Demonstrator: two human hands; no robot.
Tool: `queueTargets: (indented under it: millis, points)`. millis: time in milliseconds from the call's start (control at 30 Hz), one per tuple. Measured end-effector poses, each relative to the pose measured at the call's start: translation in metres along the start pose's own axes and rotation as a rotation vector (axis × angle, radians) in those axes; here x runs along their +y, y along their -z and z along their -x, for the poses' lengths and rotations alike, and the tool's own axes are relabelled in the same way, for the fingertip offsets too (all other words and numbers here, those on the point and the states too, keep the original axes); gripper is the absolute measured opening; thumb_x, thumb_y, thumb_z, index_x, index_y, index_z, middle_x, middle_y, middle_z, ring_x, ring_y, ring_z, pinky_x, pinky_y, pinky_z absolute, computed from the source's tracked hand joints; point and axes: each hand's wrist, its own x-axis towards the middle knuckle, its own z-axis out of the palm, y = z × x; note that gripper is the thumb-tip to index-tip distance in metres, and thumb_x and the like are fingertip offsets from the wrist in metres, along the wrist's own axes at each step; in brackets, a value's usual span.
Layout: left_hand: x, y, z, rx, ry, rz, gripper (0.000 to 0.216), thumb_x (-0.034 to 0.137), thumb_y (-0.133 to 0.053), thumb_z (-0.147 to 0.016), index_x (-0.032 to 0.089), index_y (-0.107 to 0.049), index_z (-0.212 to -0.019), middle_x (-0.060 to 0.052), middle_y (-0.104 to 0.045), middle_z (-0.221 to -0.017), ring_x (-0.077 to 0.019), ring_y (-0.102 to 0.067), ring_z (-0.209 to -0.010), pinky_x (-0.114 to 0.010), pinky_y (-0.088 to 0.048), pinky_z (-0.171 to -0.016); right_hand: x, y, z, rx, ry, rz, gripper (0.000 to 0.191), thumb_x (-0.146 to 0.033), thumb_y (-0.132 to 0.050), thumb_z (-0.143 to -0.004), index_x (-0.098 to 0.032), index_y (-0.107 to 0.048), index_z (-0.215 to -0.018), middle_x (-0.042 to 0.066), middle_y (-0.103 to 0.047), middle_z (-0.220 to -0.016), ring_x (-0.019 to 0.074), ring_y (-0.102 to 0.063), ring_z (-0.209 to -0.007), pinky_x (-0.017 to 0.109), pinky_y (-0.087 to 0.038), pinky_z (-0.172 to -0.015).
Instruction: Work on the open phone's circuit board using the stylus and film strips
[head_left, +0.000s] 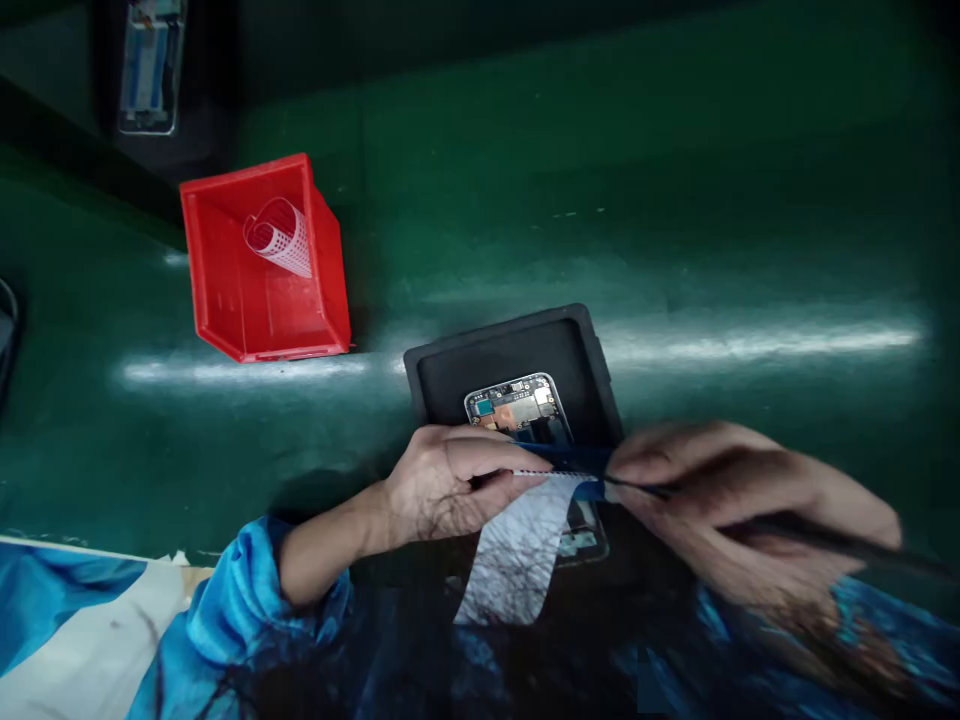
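Note:
My left hand (465,482) is closed in a pinch on the upper edge of a whitish sticker sheet (517,560), which hangs down in a curve. Across from it, my right hand (720,490) is closed around dark, slim tweezers (645,488), whose tip reaches the sheet's right end. Under both hands lies an opened phone (517,405) with its circuit board showing at the top; the hands and sheet hide its middle. The phone rests in a black tray (442,370). Dark blue material (589,458) shows between my hands; I cannot tell what it is.
A red bin (330,270) stands on the green work surface (675,200) at the left, with a curled perforated white sheet (289,245) inside. Another opened phone (154,75) lies at the far upper left. White and blue material (90,620) lies at the lower left.

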Motion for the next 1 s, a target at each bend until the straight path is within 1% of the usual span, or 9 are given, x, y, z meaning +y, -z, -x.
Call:
queueTargets:
  millis: [33, 133, 267, 400, 500, 800, 1000]
  points:
    - [0.000, -0.001, 0.001, -0.004, -0.004, -0.010, 0.013, 0.018, -0.050, -0.069, 0.015, -0.059, -0.078, -0.001, -0.064, -0.071, -0.0063, -0.058, -0.065, -0.015, -0.047, -0.064, 0.001, -0.004, -0.004, 0.044, -0.069, -0.010, 0.019, -0.023, -0.074, -0.060, -0.026, -0.056, -0.053, -0.007, -0.067, -0.063, 0.0104, -0.066, -0.059, 0.024, -0.057, -0.057]
    - [-0.003, -0.003, 0.004, -0.027, -0.017, -0.048, 0.015, 0.018, -0.048, -0.070, 0.017, -0.059, -0.080, -0.002, -0.064, -0.072, -0.0077, -0.058, -0.065, -0.017, -0.047, -0.063, 0.008, -0.012, -0.015, 0.107, -0.214, 0.005, 0.018, -0.020, -0.072, -0.061, -0.024, -0.055, -0.056, -0.006, -0.065, -0.066, 0.0094, -0.066, -0.064, 0.020, -0.055, -0.059]
    - [-0.008, -0.005, 0.008, -0.039, -0.027, -0.070, 0.018, 0.018, -0.048, -0.069, 0.018, -0.058, -0.084, -0.001, -0.063, -0.072, -0.0081, -0.057, -0.061, -0.018, -0.046, -0.058, 0.020, -0.018, -0.026, 0.109, -0.266, 0.041, 0.016, -0.022, -0.071, -0.062, -0.023, -0.056, -0.057, -0.006, -0.067, -0.066, 0.0085, -0.066, -0.062, 0.018, -0.053, -0.059]
    - [-0.012, -0.005, 0.009, -0.026, -0.040, -0.064, 0.019, 0.019, -0.051, -0.068, 0.019, -0.057, -0.085, -0.001, -0.063, -0.072, -0.0075, -0.056, -0.059, -0.017, -0.046, -0.056, 0.024, -0.021, -0.026, 0.129, -0.265, 0.099, 0.015, -0.020, -0.071, -0.062, -0.023, -0.058, -0.056, -0.006, -0.068, -0.066, 0.0078, -0.065, -0.063, 0.017, -0.052, -0.060]
    - [-0.013, -0.004, 0.009, -0.027, -0.039, -0.067, 0.017, 0.019, -0.051, -0.067, 0.018, -0.058, -0.083, -0.001, -0.063, -0.070, -0.0075, -0.057, -0.058, -0.017, -0.046, -0.055, 0.024, -0.024, -0.024, 0.141, -0.250, 0.119, 0.015, -0.022, -0.070, -0.063, -0.023, -0.057, -0.056, -0.006, -0.067, -0.066, 0.0077, -0.065, -0.065, 0.018, -0.052, -0.061]
    - [-0.010, -0.002, 0.006, -0.039, -0.075, -0.061, 0.017, 0.016, -0.052, -0.067, 0.015, -0.058, -0.082, -0.003, -0.064, -0.070, -0.0064, -0.057, -0.059, -0.015, -0.047, -0.056, 0.029, -0.024, -0.021, 0.118, -0.242, 0.175, 0.015, -0.024, -0.070, -0.064, -0.023, -0.057, -0.057, -0.006, -0.068, -0.070, 0.0072, -0.065, -0.066, 0.018, -0.053, -0.064]
    - [-0.011, -0.002, 0.008, -0.035, -0.094, -0.073, 0.018, 0.019, -0.052, -0.067, 0.016, -0.058, -0.083, -0.002, -0.064, -0.071, -0.0066, -0.057, -0.061, -0.015, -0.047, -0.057, 0.028, -0.026, -0.022, 0.107, -0.211, 0.189, 0.014, -0.021, -0.070, -0.065, -0.024, -0.058, -0.058, -0.007, -0.068, -0.070, 0.0068, -0.065, -0.066, 0.018, -0.052, -0.063]
